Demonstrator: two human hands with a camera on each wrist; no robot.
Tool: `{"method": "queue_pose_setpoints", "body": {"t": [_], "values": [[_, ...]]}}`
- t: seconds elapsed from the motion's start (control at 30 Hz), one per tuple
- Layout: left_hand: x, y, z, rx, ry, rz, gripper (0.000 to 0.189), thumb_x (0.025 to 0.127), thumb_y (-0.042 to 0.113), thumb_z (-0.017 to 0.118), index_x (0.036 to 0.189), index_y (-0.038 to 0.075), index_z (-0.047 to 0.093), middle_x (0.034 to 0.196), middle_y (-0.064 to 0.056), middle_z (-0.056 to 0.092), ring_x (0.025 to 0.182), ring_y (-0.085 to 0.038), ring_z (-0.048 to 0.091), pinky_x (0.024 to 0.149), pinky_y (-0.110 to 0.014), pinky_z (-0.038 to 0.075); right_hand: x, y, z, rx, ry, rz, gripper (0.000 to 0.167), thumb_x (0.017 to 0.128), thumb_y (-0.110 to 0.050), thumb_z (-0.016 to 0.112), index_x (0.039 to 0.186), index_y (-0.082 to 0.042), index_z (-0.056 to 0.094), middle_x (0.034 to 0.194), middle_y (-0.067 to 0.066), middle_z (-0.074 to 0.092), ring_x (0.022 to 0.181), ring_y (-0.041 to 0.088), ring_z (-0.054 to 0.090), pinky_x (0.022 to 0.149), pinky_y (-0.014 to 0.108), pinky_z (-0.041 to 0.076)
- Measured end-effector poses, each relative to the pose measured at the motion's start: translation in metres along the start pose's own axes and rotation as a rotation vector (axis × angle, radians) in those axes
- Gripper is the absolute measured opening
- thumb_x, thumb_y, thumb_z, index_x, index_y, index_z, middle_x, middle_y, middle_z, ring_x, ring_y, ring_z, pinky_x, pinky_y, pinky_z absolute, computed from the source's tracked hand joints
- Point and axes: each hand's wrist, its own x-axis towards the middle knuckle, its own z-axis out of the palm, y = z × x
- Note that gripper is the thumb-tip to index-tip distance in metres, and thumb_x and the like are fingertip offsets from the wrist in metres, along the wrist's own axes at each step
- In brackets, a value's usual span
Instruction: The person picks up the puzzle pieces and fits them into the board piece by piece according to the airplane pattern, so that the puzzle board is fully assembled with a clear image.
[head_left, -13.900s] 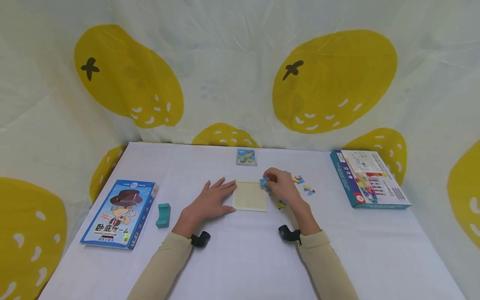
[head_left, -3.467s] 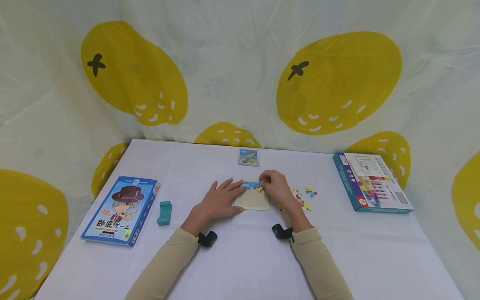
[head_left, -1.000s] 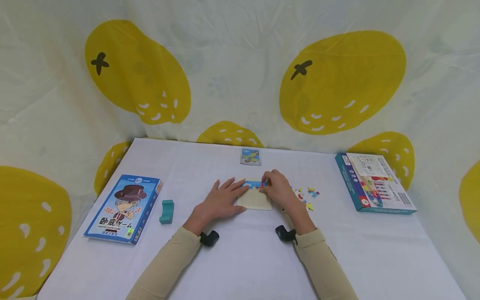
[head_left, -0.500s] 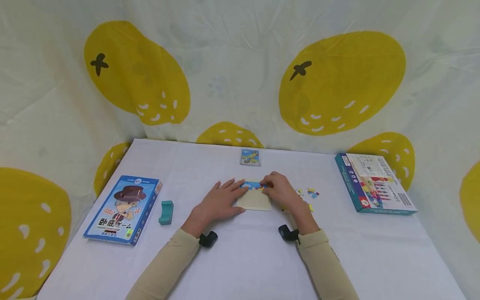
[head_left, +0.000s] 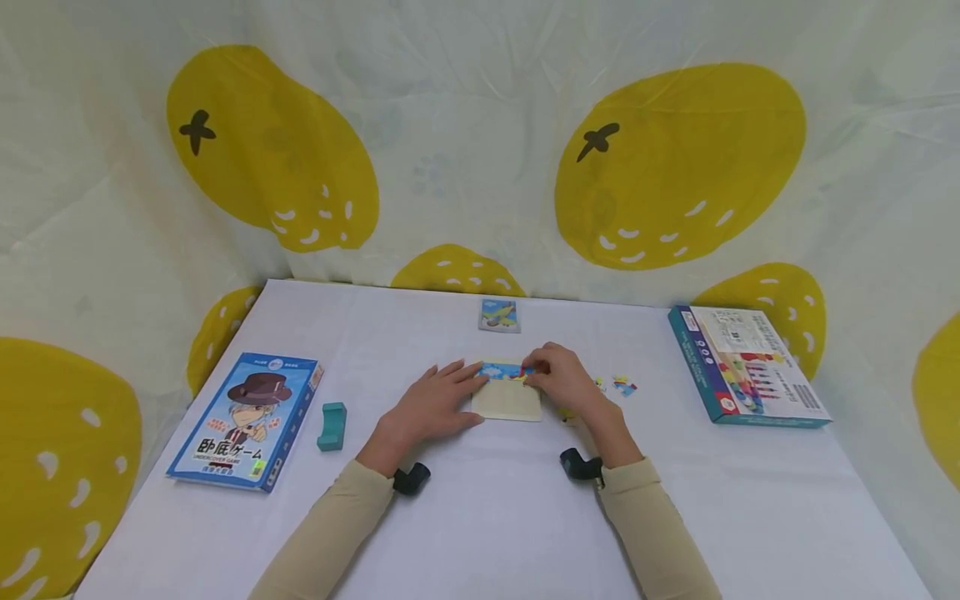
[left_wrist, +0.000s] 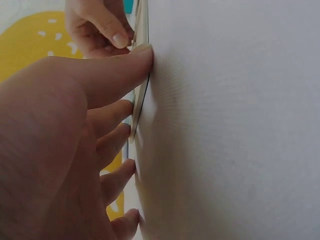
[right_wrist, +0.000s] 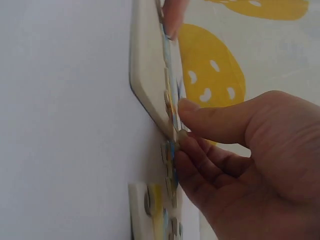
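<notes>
A pale wooden puzzle tray [head_left: 506, 406] lies mid-table, with a row of blue picture pieces [head_left: 497, 372] along its far edge. My left hand [head_left: 429, 406] rests spread at the tray's left side. In the left wrist view its thumb [left_wrist: 120, 75] touches the near edge. My right hand [head_left: 566, 379] is at the far right corner, thumb and fingers pinching a jigsaw piece [head_left: 522, 372] with red and yellow on it. In the right wrist view the right hand [right_wrist: 225, 145] holds it at tray level, largely covering it. Loose jigsaw pieces [head_left: 624, 386] lie right of the tray, some behind the hand.
A small airplane picture card [head_left: 499, 316] lies beyond the tray. On the left are a blue game box [head_left: 240, 421] and a teal block with a curved notch [head_left: 332, 426]. A flat teal-sided box [head_left: 750, 365] lies at the right. A fruit-print cloth hangs behind.
The tray was bare at first; a row of pieces now lines its far edge. Over the last second the right hand has stayed at that corner, shifting slightly. The left hand has eased slightly left.
</notes>
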Motion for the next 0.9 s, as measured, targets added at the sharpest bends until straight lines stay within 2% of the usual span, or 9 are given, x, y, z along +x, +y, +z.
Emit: {"method": "queue_pose_setpoints", "body": {"t": [0.2,0.47,0.6,0.73,0.9], "values": [[-0.001,-0.005,0.001,-0.049,-0.024,-0.005,0.072,0.093,0.051,0.062,0.155,0.023,0.037,0.164,0.005,0.030,0.154,-0.024,0.024,0.122,-0.055,0.023,-0.004,0.016,-0.007,0.017,0.040,0.023,0.020,0.092,-0.005,0.066,0.110,-0.008,0.073,0.103,0.006,0.068,0.093,0.021,0.063,0.085,0.039,0.054],[0.000,-0.008,0.002,-0.080,-0.031,-0.005,0.072,0.094,0.051,0.061,0.155,0.024,0.036,0.164,0.006,0.029,0.155,-0.022,0.021,0.124,-0.051,0.021,-0.019,0.020,-0.027,-0.009,-0.031,0.066,0.031,0.085,-0.003,0.070,0.116,-0.009,0.072,0.113,0.006,0.067,0.103,0.024,0.060,0.091,0.043,0.051],[-0.001,-0.008,0.002,-0.081,-0.036,-0.010,0.073,0.094,0.051,0.062,0.156,0.023,0.035,0.164,0.006,0.029,0.155,-0.022,0.021,0.125,-0.050,0.020,-0.024,0.020,-0.030,-0.040,-0.076,0.036,0.034,0.081,0.000,0.072,0.114,-0.008,0.073,0.109,0.007,0.065,0.099,0.023,0.058,0.089,0.042,0.051],[-0.002,-0.008,0.000,-0.095,-0.020,-0.006,0.072,0.093,0.048,0.063,0.155,0.021,0.037,0.163,0.004,0.032,0.154,-0.024,0.023,0.124,-0.051,0.021,-0.025,0.021,-0.029,-0.080,-0.076,-0.009,0.031,0.081,0.002,0.072,0.111,-0.006,0.073,0.101,0.008,0.065,0.092,0.022,0.056,0.085,0.041,0.050],[-0.002,-0.007,0.001,-0.087,-0.017,-0.013,0.072,0.093,0.049,0.063,0.155,0.022,0.037,0.163,0.005,0.033,0.154,-0.024,0.024,0.124,-0.050,0.022,-0.024,0.021,-0.026,-0.097,-0.068,0.022,0.027,0.082,0.000,0.074,0.108,-0.004,0.073,0.095,0.008,0.065,0.089,0.022,0.055,0.082,0.039,0.049]]}}
